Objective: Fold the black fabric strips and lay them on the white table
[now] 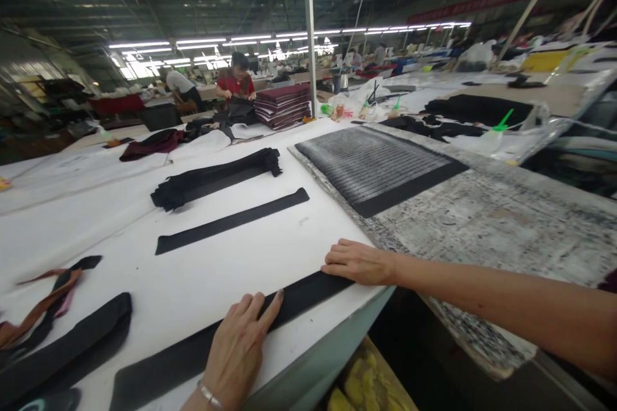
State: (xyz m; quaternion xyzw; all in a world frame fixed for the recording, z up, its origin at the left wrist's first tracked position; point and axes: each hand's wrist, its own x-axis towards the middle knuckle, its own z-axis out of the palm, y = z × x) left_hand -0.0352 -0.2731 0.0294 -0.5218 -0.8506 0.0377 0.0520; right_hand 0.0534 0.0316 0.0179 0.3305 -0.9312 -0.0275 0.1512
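Note:
A long black fabric strip (193, 353) lies along the near edge of the white table (207, 270). My left hand (238, 347) rests flat on its middle, fingers stretched out and apart. My right hand (357, 262) lies flat on the strip's right end, fingers together and extended. Neither hand grips anything. A second black strip (231, 221) lies farther back, and a bundle of black strips (216, 178) sits behind that.
A grey stained board (482, 218) at the right carries a ribbed dark panel (376, 167). Dark and brown fabric pieces (53, 321) lie at the left. A stack of maroon cloth (283, 104), glue bottles and a person in red (236, 83) are at the back.

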